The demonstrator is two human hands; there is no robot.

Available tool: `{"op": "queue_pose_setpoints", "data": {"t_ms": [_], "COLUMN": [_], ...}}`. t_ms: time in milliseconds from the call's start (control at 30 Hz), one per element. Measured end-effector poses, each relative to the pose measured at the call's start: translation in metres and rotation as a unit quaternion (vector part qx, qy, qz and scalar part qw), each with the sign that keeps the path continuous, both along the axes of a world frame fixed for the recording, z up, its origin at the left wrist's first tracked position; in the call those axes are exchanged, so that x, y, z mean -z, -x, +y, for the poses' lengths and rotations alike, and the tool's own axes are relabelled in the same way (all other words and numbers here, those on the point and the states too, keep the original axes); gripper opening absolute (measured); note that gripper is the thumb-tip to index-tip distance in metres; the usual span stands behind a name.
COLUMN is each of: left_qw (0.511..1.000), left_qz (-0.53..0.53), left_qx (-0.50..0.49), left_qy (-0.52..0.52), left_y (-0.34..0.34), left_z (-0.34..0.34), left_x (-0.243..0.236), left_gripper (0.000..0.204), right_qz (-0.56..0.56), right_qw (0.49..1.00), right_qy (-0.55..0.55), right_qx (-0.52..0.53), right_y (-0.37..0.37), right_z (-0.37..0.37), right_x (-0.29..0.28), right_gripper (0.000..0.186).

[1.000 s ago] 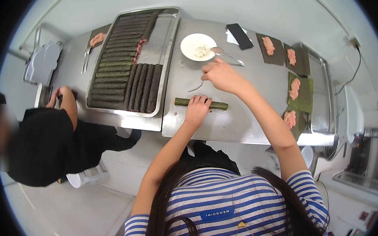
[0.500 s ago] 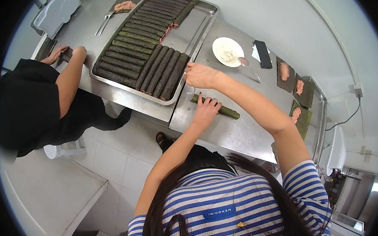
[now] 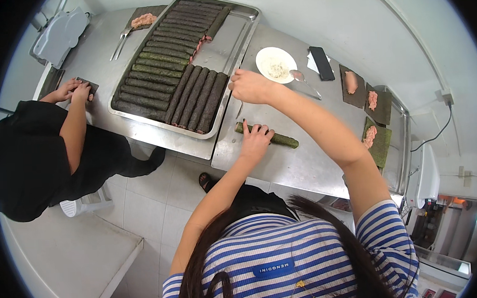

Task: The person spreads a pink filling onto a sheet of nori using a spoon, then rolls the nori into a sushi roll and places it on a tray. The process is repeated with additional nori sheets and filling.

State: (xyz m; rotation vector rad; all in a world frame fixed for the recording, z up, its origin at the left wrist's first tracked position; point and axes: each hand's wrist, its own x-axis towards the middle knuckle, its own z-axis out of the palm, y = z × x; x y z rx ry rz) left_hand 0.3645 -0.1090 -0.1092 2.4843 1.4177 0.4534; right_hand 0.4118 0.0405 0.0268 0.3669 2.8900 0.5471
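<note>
A dark green seaweed roll [image 3: 284, 140] lies on the steel table, with my left hand [image 3: 255, 139] closed over its left part, fingers curled across the top. Just above the roll's left end, my right hand [image 3: 250, 87] is closed beside the tray's right edge. A thin metal utensil [image 3: 240, 111] hangs down from its grip; its kind cannot be made out. To the left, a large metal tray [image 3: 216, 129] holds many seaweed rolls [image 3: 198, 100] in tight rows, pink filling showing at some ends.
A white bowl [image 3: 263, 58] with pale paste and a spoon [image 3: 306, 84] stand beyond my right hand, near a black phone [image 3: 321, 63]. Seaweed sheets [image 3: 380, 147] with pink filling lie at right. A co-worker's hands [image 3: 73, 90] handle a dark sheet at left.
The view has shifted slightly. My left hand stays on the roll, and my right hand keeps its place above it. The co-worker's hands have come closer together.
</note>
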Motion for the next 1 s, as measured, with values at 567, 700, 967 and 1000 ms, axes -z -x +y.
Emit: {"op": "queue_pose_setpoints", "data": {"t_ms": [567,700,967,1000], "left_qw": [0.996,0.993,0.994,0.994], "left_qz": [0.034,0.054,0.056,0.057], "left_qx": [0.071,0.102,0.094,0.097], "left_qy": [-0.038,-0.029,0.002,0.003], "left_y": [0.071,0.071,0.069,0.069], "left_z": [0.023,0.038,0.043,0.043], "left_x": [-0.036,-0.04,-0.041,-0.043], "left_gripper": [0.05,0.04,0.03,0.03], "right_qz": [0.59,0.548,0.381,0.376], "right_qw": [0.422,0.544,0.802,0.811], "right_qy": [0.418,0.284,0.261,0.245], "right_qx": [0.546,0.569,0.378,0.376], "right_y": [-0.177,-0.19,-0.093,-0.087], "right_z": [-0.03,-0.027,-0.134,-0.143], "right_x": [0.121,0.141,0.103,0.107], "right_gripper": [0.035,0.036,0.031,0.028]}}
